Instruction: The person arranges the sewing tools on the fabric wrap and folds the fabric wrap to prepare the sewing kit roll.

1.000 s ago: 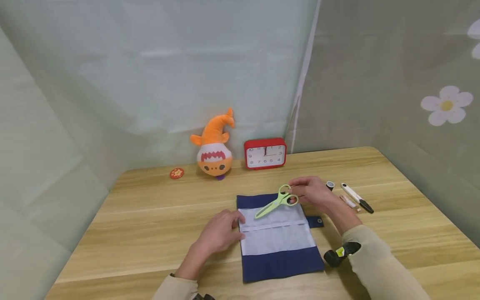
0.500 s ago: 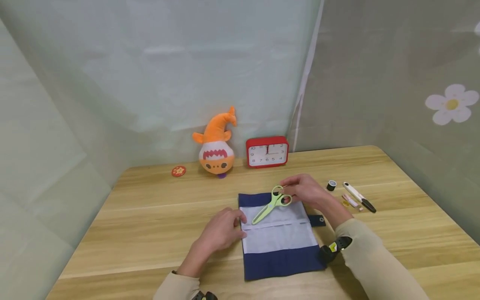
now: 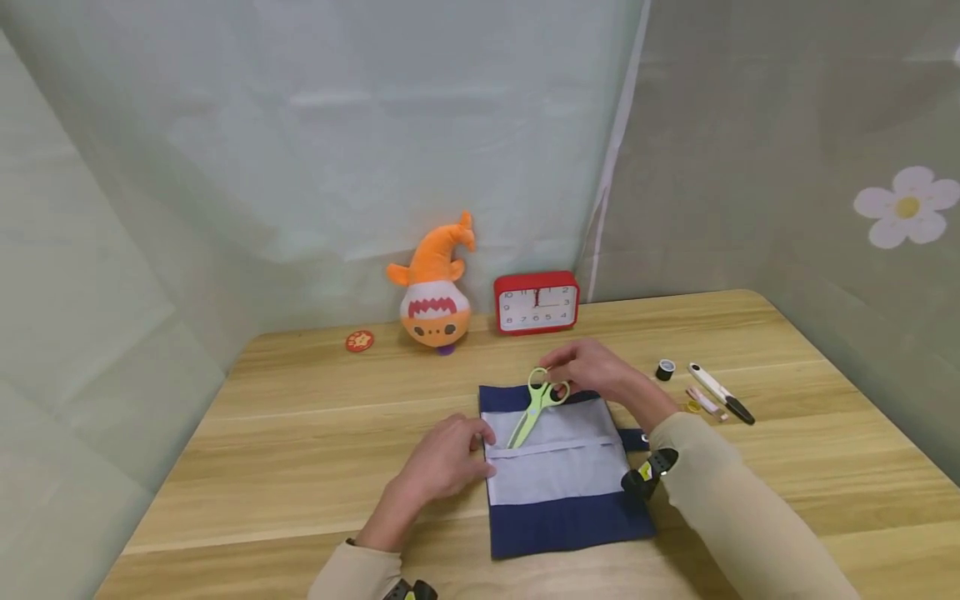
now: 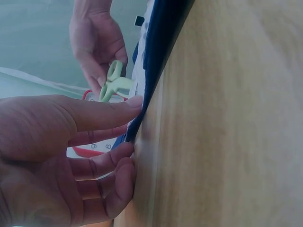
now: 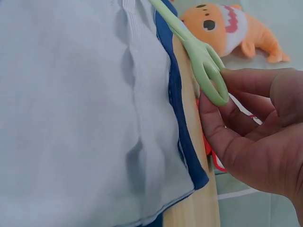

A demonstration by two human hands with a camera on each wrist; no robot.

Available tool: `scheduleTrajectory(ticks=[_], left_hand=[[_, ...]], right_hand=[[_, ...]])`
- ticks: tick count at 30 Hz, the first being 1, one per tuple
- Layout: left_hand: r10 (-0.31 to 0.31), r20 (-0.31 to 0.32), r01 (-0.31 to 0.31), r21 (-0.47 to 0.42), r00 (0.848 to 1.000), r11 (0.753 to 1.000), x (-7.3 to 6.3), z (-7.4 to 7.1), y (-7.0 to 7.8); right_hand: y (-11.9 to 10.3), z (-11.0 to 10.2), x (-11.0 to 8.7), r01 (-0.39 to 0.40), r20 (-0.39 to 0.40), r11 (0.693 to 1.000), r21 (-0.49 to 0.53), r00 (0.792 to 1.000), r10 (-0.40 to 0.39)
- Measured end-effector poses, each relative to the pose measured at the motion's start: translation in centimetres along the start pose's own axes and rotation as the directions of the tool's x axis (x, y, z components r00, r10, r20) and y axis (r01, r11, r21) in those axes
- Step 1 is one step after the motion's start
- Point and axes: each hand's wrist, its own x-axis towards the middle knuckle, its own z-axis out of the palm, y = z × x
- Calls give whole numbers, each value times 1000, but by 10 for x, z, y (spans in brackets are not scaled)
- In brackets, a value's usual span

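Observation:
A navy fabric roll-up pouch (image 3: 572,527) lies unfolded on the table, its pale grey lining crossed by a narrow elastic band (image 3: 577,446). My right hand (image 3: 592,367) pinches one handle ring of light green scissors (image 3: 532,410) over the pouch's far left part. The blades point down toward me, tips at the band; whether they are under it I cannot tell. In the right wrist view, thumb and fingers grip the scissors' ring (image 5: 217,90). My left hand (image 3: 447,456) holds the pouch's left edge, thumb on top in the left wrist view, fingers curled beside it.
Right of the pouch lie a small black spool (image 3: 664,370), a white tool with a black end (image 3: 722,393), a pinkish-white small item (image 3: 707,404) and a yellow piece (image 3: 693,407). Behind stand a red clock (image 3: 536,304), an orange plush (image 3: 435,287) and a red disc (image 3: 359,341).
My right hand has moved left with the scissors, which have turned steeper, and their tips have come down to the elastic band. The left hand stays at the pouch's edge.

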Motion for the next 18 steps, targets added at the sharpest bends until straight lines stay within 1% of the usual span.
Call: scheduleTrajectory(ticks=[4, 9, 18], left_hand=[[0, -3, 0, 0, 1000, 1000, 0, 0, 0], [-5, -1, 5, 2, 1000, 1000, -1, 0, 0], [-36, 13, 36, -4, 999, 999, -1, -1, 2]], right_hand=[[-5, 5, 10, 5, 23, 999, -34, 1000, -4], [-12, 14, 18, 21, 52, 994, -107, 999, -15], [-25, 32, 25, 54, 86, 968, -245, 996, -33]])
